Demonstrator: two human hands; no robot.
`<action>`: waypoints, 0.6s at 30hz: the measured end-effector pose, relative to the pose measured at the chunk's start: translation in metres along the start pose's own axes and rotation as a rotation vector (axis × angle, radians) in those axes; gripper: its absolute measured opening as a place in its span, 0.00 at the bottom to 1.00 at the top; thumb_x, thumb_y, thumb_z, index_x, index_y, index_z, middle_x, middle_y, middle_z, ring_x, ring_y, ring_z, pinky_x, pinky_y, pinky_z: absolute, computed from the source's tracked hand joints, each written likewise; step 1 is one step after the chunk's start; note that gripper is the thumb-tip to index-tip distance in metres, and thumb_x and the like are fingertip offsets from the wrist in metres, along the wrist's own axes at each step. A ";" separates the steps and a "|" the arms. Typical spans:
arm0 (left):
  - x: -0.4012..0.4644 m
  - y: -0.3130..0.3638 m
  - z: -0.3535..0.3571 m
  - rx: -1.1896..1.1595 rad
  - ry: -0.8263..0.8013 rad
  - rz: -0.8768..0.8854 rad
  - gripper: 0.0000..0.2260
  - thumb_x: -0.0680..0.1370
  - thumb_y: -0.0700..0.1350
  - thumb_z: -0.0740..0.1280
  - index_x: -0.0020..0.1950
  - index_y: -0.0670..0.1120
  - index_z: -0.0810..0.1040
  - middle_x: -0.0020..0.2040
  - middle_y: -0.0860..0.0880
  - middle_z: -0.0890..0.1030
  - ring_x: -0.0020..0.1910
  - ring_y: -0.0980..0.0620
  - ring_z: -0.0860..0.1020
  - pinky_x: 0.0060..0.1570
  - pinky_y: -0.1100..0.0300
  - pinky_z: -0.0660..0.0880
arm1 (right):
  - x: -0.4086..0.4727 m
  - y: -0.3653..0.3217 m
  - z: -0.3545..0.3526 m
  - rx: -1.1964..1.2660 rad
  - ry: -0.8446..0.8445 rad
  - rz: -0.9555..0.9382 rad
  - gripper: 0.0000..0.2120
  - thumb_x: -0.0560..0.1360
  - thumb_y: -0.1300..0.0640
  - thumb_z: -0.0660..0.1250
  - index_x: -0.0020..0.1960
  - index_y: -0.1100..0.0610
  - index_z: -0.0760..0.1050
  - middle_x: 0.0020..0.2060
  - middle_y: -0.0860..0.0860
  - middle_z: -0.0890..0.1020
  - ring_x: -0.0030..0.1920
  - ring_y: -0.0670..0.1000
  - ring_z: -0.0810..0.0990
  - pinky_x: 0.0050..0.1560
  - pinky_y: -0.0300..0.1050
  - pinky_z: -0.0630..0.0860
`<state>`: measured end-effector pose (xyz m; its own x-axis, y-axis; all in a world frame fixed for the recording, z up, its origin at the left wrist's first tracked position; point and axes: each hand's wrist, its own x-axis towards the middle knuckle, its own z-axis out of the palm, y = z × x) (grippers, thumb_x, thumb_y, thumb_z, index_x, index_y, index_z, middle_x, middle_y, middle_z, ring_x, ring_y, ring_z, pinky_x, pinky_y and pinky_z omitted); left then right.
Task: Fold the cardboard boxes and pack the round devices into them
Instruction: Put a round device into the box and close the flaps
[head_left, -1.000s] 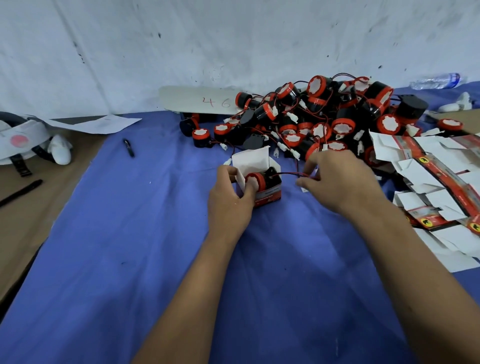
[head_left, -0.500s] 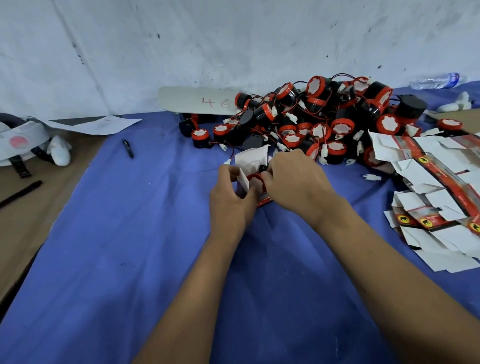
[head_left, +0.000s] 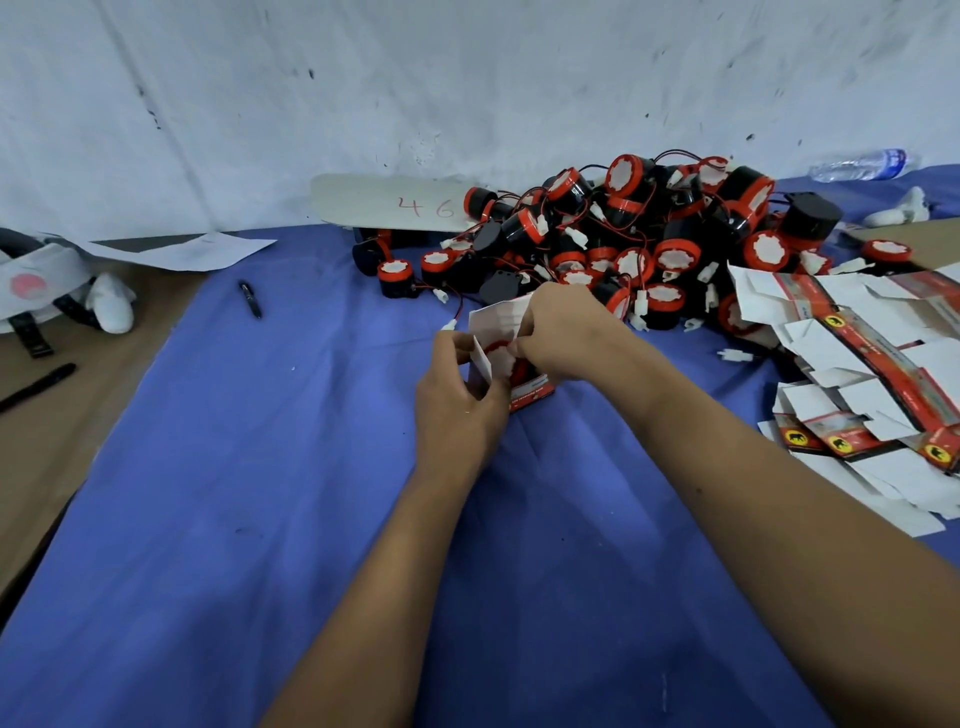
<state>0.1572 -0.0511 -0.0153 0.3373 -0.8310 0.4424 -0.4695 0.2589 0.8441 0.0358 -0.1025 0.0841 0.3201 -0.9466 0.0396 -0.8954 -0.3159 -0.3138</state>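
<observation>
Between both grips, the round device (head_left: 511, 358) sits half-boxed — left hand (head_left: 457, 395) holds the box (head_left: 527, 387), right hand (head_left: 561, 332) pinches its flap; trapped wire could jam closure.

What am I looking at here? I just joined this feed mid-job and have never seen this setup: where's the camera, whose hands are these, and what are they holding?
There is no machine: a person works with bare hands, and the single camera sits on their head, looking forward and down. The left hand grips a small cardboard box standing on the blue cloth. The right hand pinches the box's white top flaps. A red-rimmed round device shows inside the open box. Behind lies a pile of round devices, black and red with thin wires. At right lie flat unfolded boxes. A black pen lies on the cloth at left.
</observation>
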 end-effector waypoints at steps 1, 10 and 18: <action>0.000 -0.001 0.000 -0.001 -0.003 -0.005 0.12 0.78 0.47 0.73 0.57 0.54 0.72 0.46 0.73 0.78 0.37 0.59 0.80 0.33 0.69 0.73 | 0.002 0.002 -0.001 0.008 -0.029 0.023 0.07 0.78 0.62 0.68 0.54 0.64 0.81 0.38 0.58 0.82 0.41 0.58 0.83 0.48 0.53 0.84; 0.001 -0.003 0.004 -0.003 -0.028 -0.015 0.14 0.78 0.44 0.73 0.57 0.55 0.72 0.44 0.71 0.79 0.37 0.57 0.80 0.32 0.70 0.73 | 0.002 -0.003 0.015 -0.151 0.098 0.000 0.04 0.76 0.61 0.68 0.45 0.58 0.73 0.35 0.52 0.71 0.34 0.51 0.72 0.38 0.47 0.71; 0.003 -0.004 0.001 -0.024 -0.062 -0.033 0.14 0.77 0.44 0.72 0.57 0.56 0.72 0.46 0.65 0.81 0.35 0.58 0.79 0.33 0.69 0.72 | 0.007 0.003 0.018 -0.085 0.076 0.002 0.14 0.74 0.49 0.74 0.44 0.58 0.74 0.35 0.52 0.74 0.40 0.54 0.76 0.33 0.44 0.69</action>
<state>0.1589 -0.0552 -0.0177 0.3006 -0.8680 0.3954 -0.4393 0.2419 0.8651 0.0410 -0.1093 0.0662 0.2972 -0.9482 0.1118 -0.9199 -0.3157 -0.2324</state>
